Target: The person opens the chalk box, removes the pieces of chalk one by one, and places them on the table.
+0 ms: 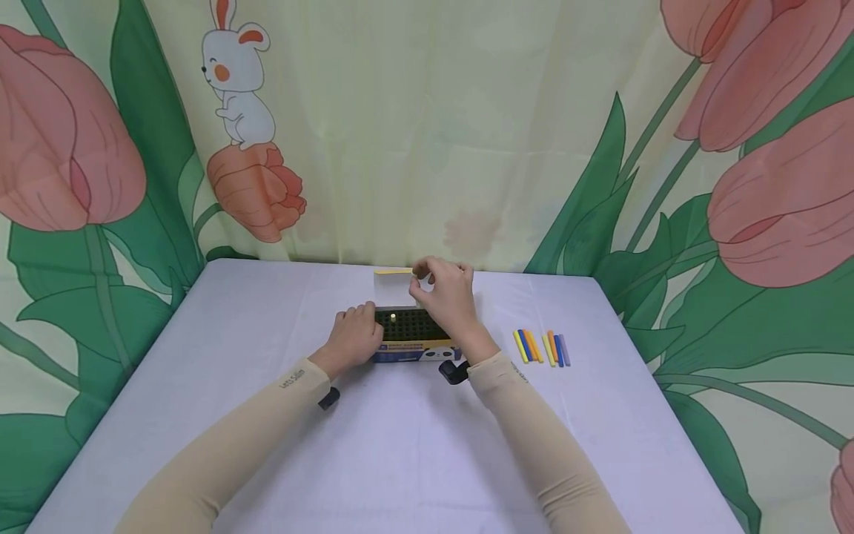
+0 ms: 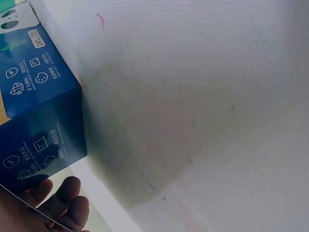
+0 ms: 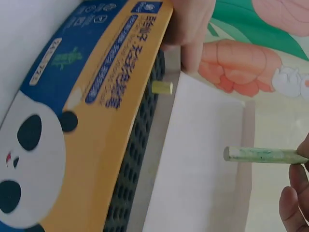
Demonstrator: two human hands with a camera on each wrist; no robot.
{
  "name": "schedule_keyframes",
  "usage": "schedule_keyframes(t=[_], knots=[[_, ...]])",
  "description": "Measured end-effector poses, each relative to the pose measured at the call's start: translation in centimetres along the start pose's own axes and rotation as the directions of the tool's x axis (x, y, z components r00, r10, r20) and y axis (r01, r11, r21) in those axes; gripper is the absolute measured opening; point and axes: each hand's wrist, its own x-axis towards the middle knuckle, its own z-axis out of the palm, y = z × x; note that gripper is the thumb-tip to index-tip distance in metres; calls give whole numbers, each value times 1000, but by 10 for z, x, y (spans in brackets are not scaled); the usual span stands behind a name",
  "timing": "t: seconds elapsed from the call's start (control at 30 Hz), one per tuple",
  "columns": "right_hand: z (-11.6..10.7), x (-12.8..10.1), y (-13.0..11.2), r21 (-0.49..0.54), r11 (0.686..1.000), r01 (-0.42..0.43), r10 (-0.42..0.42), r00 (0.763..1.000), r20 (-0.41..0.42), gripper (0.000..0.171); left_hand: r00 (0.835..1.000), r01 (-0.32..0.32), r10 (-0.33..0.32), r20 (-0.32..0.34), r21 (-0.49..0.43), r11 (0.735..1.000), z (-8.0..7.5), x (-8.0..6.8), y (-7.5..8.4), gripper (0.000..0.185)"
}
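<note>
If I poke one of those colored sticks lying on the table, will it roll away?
Probably a little. The colored sticks look thin and round, so a sideways poke would likely roll one. They lie packed side by side, so neighbours may stop it. The green stick pinched in the right hand stays straight, so they seem stiff, perhaps snappable.

I held my left hand low with fingers curled, and my right hand raised with fingertips pinched together.

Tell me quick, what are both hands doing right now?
Left hand: fingers curled round the left end of the chalk box, holding it.
Right hand: pinching a pale green chalk stick above the box.
</note>
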Motion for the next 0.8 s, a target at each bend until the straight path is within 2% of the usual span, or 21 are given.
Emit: schedule_keyframes(t=[0.3,0.53,0.8], knots=[[-11,1,11,-20,1000,-14,13,1000,-6,12,1000,-1,1,1,-21,1000,1,0,0,34],[-17,0,20,14,998,-58,58,998,5,13,1000,8,-8,1,-20,1000,1,1,-2,33],[-24,-3,31,-1,995,-103,103,995,-2,12,1000,10,-10,1,-28,1000,2,3,-2,33]])
